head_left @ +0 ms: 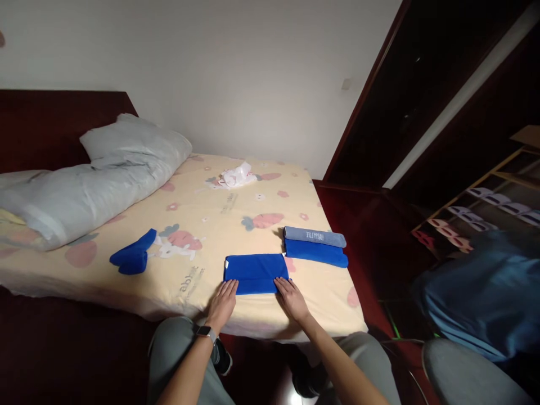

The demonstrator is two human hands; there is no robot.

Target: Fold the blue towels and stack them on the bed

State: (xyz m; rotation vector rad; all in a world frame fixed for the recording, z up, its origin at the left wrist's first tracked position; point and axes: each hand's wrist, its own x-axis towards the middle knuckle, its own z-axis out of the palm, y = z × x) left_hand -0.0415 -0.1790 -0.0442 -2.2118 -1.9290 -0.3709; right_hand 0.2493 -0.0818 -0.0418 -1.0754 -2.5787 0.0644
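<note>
A blue cloth, probably a towel (256, 266), lies folded into a flat rectangle near the bed's front edge, with a small white tag at its far left corner. My left hand (223, 302) rests on its near left corner, fingers stretched out flat. On the near right corner lies my right hand (292, 297), its fingers also extended. Just right of the cloth are a rolled grey towel (329, 238) with white lettering and a blue roll (317, 253) against its near side. A crumpled blue cloth (134, 254) sits apart on the left.
The bed (219, 225) has a yellow patterned sheet. A grey quilt (97, 180) is heaped at the left, and a white plastic bag (237, 175) lies toward the wall. Right of the bed are a shoe rack (481, 179) and dark blue fabric (476, 292).
</note>
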